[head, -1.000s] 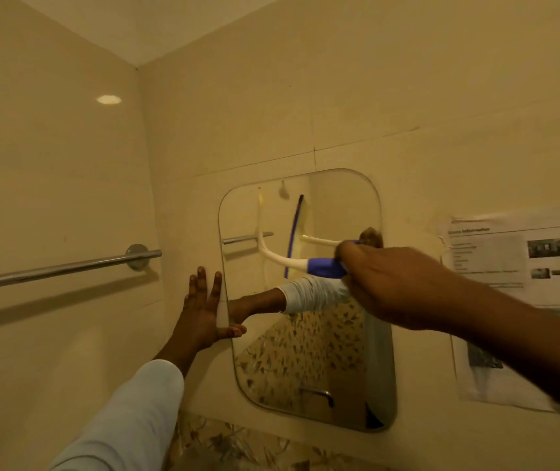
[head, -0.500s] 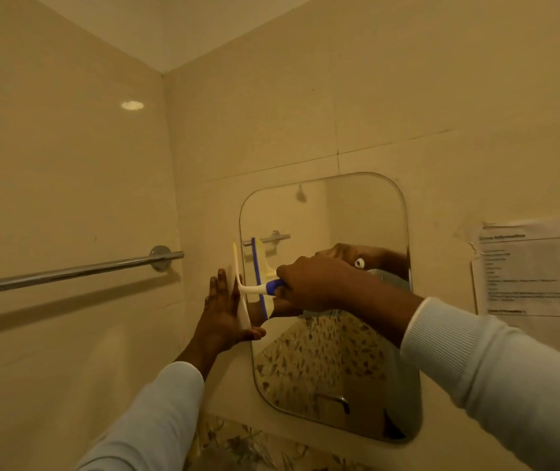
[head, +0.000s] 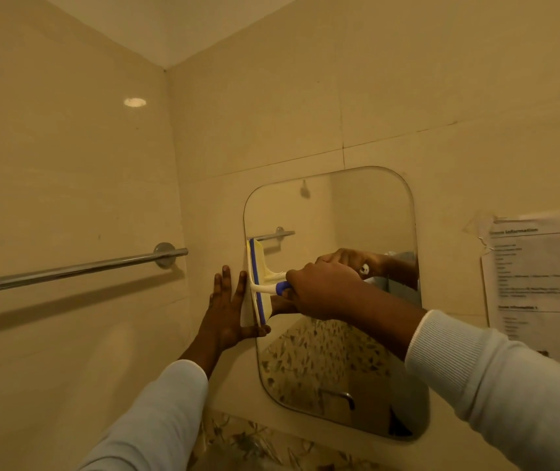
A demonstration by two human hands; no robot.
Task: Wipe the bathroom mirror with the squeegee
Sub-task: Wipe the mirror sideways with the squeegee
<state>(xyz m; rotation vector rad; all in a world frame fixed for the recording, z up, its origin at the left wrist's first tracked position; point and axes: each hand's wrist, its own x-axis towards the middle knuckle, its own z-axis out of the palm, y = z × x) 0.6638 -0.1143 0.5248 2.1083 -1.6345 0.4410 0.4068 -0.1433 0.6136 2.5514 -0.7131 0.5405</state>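
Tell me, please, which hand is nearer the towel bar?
Left. The left hand presses flat on the wall between towel bar and mirror; the right hand grips the squeegee over the mirror, farther away.

1. The mirror [head: 356,226] hangs on the facing wall, right of the room's corner.
2. The towel rail [head: 68,270] runs along the side wall, left of the mirror.
3. A paper notice [head: 543,277] is on the wall right of the mirror.
4. The squeegee [head: 257,280] stands upright against the mirror's left edge, its handle in the right hand [head: 322,290].
5. The left hand [head: 226,317] lies flat on the wall just left of the squeegee.
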